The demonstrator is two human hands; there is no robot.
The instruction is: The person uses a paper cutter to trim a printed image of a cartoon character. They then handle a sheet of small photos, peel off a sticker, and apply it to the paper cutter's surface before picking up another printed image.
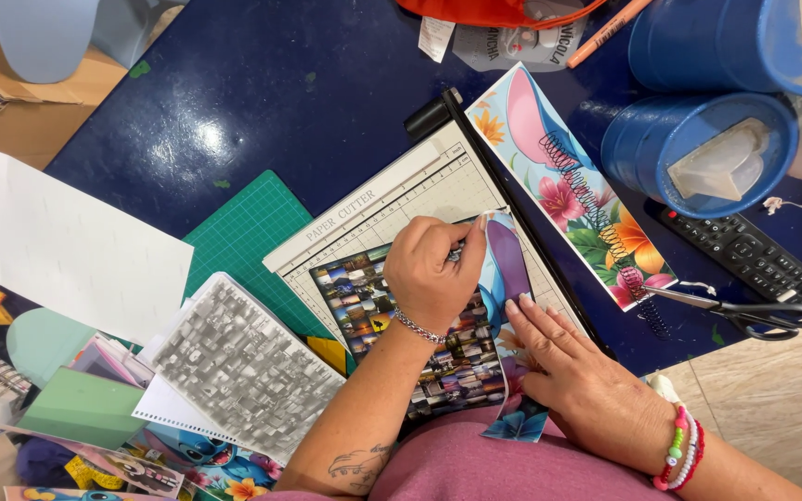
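A cream paper cutter [392, 209] with a black blade arm [522, 237] lies on the dark blue table. On it rests a printed sheet [461, 366] showing a collage of small photos and a blue cartoon figure. My left hand [431, 276] is curled over the sheet's upper edge and pinches a thin dark object [458, 250] whose kind I cannot tell. My right hand [573, 376] lies flat, fingers spread, on the sheet's right side beside the blade arm.
A floral card [522, 130] with a black spiral coil [596, 218] lies right of the cutter. Scissors [758, 315], a remote [744, 255] and blue cans [698, 153] stand at the right. A green cutting mat [243, 227], white paper [67, 246] and a grey printed pad [234, 366] lie left.
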